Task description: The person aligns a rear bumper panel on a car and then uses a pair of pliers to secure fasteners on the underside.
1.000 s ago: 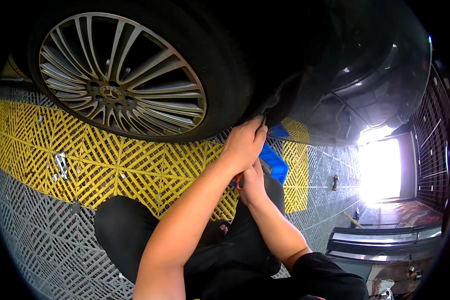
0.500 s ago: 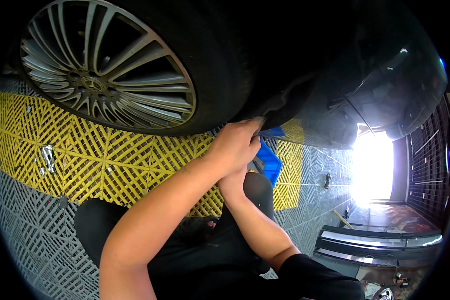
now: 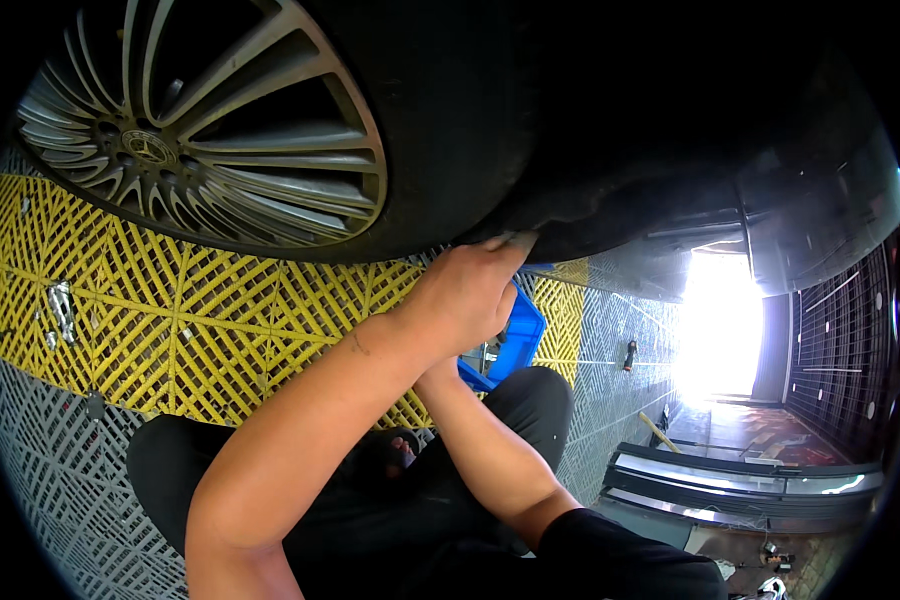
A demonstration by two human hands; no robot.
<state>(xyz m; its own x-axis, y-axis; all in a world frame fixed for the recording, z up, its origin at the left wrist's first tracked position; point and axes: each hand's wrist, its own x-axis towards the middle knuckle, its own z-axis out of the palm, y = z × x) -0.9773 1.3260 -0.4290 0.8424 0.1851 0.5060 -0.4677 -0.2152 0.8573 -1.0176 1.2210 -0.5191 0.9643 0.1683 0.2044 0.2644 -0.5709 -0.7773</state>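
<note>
A dark car fills the upper view, with its silver multi-spoke wheel (image 3: 210, 155) and black tyre (image 3: 440, 150) at the upper left. My left hand (image 3: 470, 290) reaches up to the dark lower edge of the bodywork (image 3: 590, 215), just right of the tyre. Its fingers are bent closed near that edge; what they hold is hidden. Beneath it, my right hand (image 3: 440, 372) is mostly covered by the left one, and its fingers do not show. Right beside both hands stands a blue bin (image 3: 525, 330) with some grey pieces in it, partly hidden by my hands and knee.
Yellow grating tiles (image 3: 230, 320) cover the floor under the car, with grey tiles (image 3: 40, 450) nearer me. Small silver pieces (image 3: 61, 312) lie at the left. A small black object (image 3: 630, 355) and a dark slatted structure (image 3: 740, 475) are to the right, near a bright opening.
My view has shifted, so the wheel looks larger and further left. Both hands stay by the bodywork edge. More of the bin's inside shows, and my right knee has swung outward.
</note>
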